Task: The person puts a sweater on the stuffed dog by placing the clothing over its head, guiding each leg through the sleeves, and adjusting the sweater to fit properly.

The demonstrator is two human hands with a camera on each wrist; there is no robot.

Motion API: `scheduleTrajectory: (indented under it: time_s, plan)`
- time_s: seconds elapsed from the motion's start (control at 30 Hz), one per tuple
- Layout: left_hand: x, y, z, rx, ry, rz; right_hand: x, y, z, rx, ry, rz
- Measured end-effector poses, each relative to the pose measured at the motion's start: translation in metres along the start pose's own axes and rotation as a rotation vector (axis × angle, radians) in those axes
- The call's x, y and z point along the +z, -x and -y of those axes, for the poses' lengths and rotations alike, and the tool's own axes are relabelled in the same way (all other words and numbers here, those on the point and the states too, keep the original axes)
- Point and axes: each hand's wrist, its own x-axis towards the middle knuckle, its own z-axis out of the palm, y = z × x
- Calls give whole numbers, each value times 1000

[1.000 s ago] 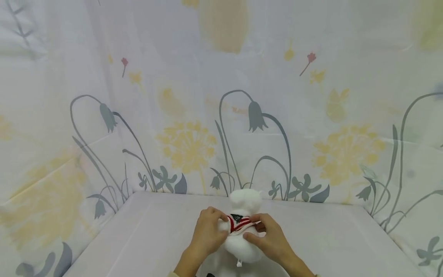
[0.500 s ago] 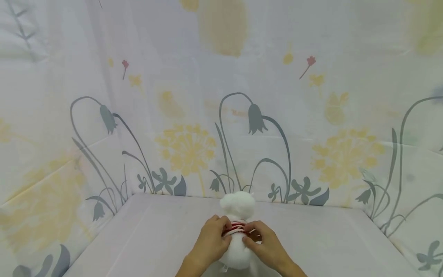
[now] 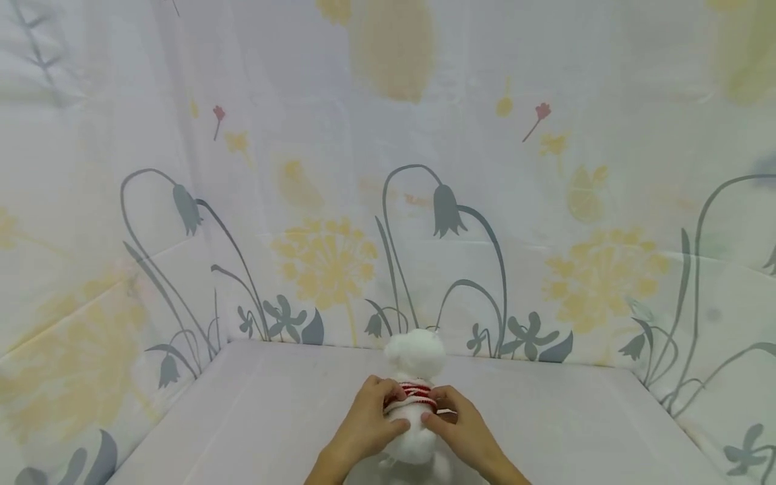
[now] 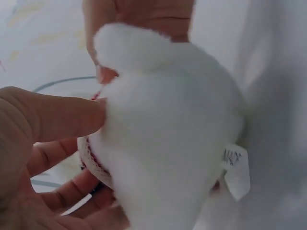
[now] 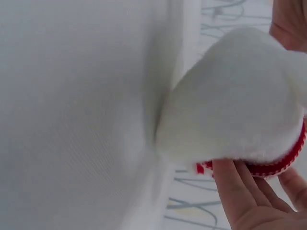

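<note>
A white plush toy (image 3: 414, 351) in a red-and-white striped knitted garment (image 3: 415, 392) stands upright between my hands in the head view. My left hand (image 3: 368, 419) grips its left side, fingers at the garment and thumb on the white body. My right hand (image 3: 465, 429) holds the right side the same way, with the thumb against the plush below the stripes. In the left wrist view, a white tag (image 4: 237, 173) sticks out from the toy's lower body. The garment's red edge (image 5: 273, 168) shows beside the right fingers in the right wrist view. The toy's far side is hidden.
The toy is over a white tabletop (image 3: 291, 391). A pale curtain (image 3: 339, 135) printed with grey bellflowers and yellow blossoms hangs behind the table and along both sides.
The toy has turned and shifted slightly left; the dark patch on its garment has gone out of sight and plain stripes now face me. Both hands have stayed on it.
</note>
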Motion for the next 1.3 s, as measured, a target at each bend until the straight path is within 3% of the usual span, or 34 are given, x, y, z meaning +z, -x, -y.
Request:
scheduleTrajectory:
  time_s: [0.13, 0.27, 0.5, 0.67, 0.77, 0.9, 1.13, 1.3]
  plan:
    - [11, 0, 14, -18, 44, -9, -2, 3, -1, -100, 128, -34]
    - [22, 0, 19, -18, 7, -27, -4, 3, -6, -249, 252, -35]
    - [19, -8, 17, 115, -285, -107, -6, -9, -10, -434, 430, -89]
    - [16, -8, 16, 166, -334, -129, -4, -13, -12, -473, 511, -161]
    - [16, -5, 18, 187, -315, -99, -4, -9, -16, -484, 519, -123]
    - [12, -4, 21, 197, -286, -9, -8, -6, -18, -503, 486, -21]
    - [0, -3, 23, 115, -284, 182, -20, -5, -16, -449, 505, 164]
    - [-2, -1, 20, 89, -338, 217, -24, -5, -17, -436, 555, 239]
